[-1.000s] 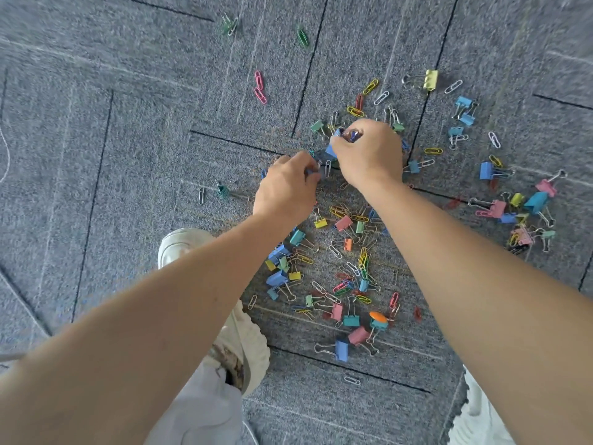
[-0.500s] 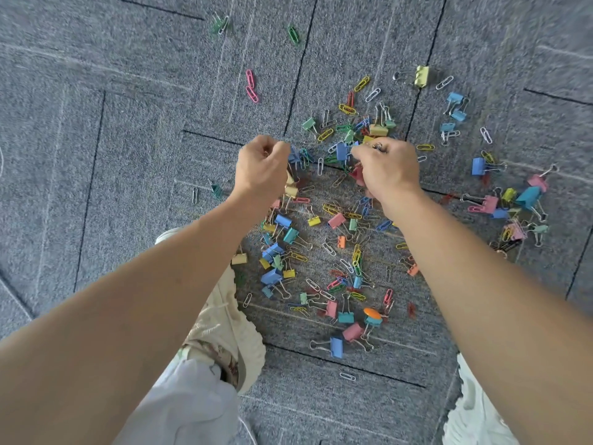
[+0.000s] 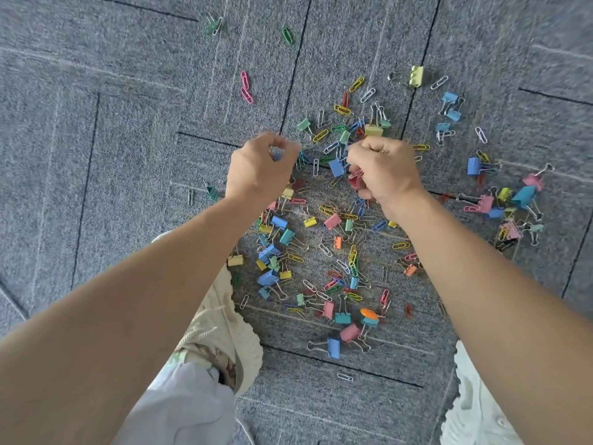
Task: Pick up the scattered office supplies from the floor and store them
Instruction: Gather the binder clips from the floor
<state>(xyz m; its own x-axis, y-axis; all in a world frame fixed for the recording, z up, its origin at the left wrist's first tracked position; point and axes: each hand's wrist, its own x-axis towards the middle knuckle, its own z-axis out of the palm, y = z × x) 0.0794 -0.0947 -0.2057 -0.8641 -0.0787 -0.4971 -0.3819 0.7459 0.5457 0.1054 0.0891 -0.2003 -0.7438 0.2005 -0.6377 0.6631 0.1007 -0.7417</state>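
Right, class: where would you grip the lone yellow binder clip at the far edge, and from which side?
Probably the wire handles of the yellow binder clip: they jut left over bare carpet, so come from above on the left. A paper clip crowds its right.

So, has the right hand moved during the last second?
Yes. Judged against the lone yellow binder clip at the far side, the right hand has pulled back toward the near side, farther from that clip.

L hand & R hand drew back from pile, clutching clips.
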